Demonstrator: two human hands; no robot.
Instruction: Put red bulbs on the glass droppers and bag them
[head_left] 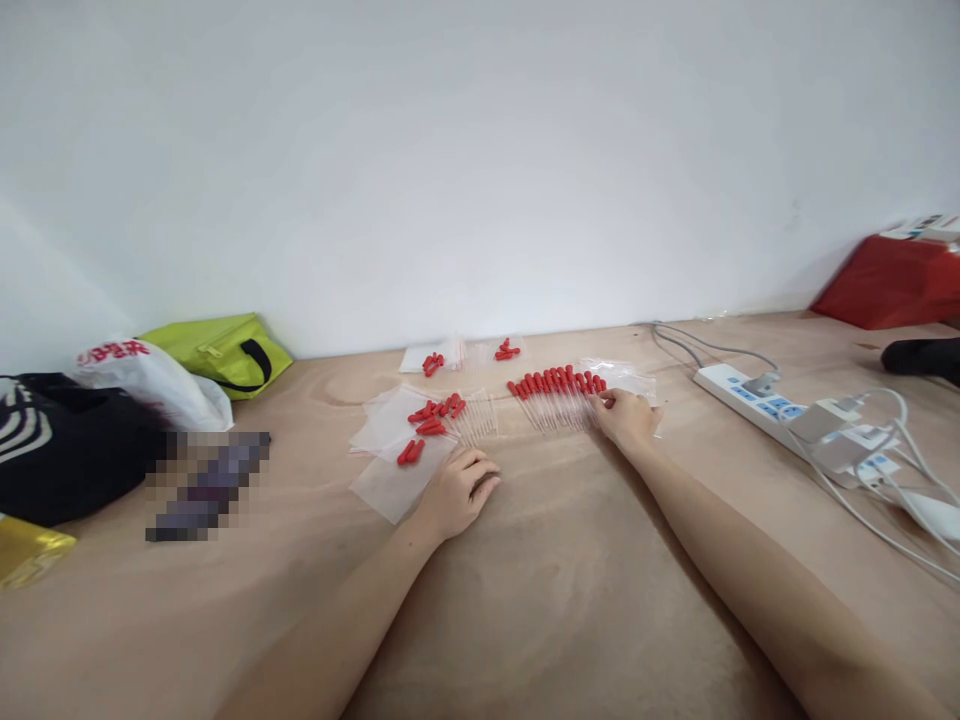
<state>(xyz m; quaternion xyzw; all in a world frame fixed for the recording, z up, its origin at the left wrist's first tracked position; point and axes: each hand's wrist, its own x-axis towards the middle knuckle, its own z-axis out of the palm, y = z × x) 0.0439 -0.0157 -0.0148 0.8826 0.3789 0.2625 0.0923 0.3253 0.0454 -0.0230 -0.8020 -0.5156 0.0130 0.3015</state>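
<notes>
My left hand (459, 492) rests on the wooden table with its fingers loosely curled apart, nothing seen in it, beside a clear plastic bag (397, 482). Several red caps (431, 412) lie on overlapping clear bags just beyond it, with thin sticks (474, 418) to their right. My right hand (627, 415) has thumb and fingers pinched at the right end of a row of red-tipped sticks (559, 382); what lies between the fingertips is too small to make out. More clear bags (626, 378) lie behind that hand.
Small red pieces on bags (433, 363) lie near the wall. A white power strip (750, 398) with chargers and cables is at the right, a red bag (889, 283) beyond. Green (225, 350), white (161, 385) and black (67, 450) bags stand at the left.
</notes>
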